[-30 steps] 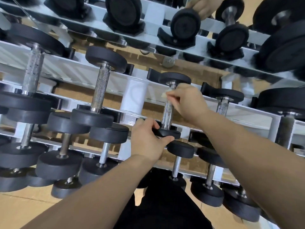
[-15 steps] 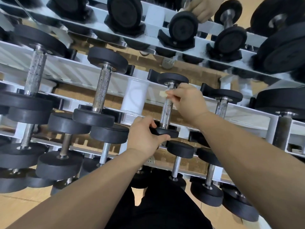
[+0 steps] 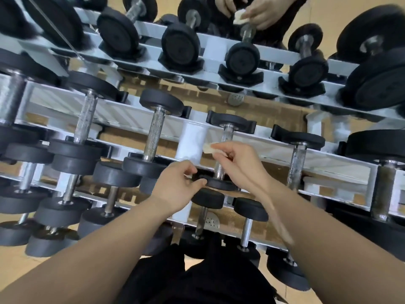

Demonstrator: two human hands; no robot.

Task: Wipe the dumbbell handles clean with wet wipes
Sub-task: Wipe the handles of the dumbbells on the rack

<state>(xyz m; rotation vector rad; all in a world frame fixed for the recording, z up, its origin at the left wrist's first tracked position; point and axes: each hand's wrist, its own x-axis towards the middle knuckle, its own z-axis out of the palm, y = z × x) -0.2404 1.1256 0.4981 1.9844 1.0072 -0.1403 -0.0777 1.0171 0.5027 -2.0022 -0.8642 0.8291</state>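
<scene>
The small dumbbell lies on the middle shelf of the rack, its handle running from 12 to 6 o'clock, straight away from the person. The left hand has its grip curled on the near weight head. The right hand, nearer the bar, pinches a wet wipe that pokes out at the handle's 9 o'clock. Whether the wipe touches the handle is hidden. I'd say the next stroke should follow that long axis.

Matt black dumbbell, rough metal handle
</scene>
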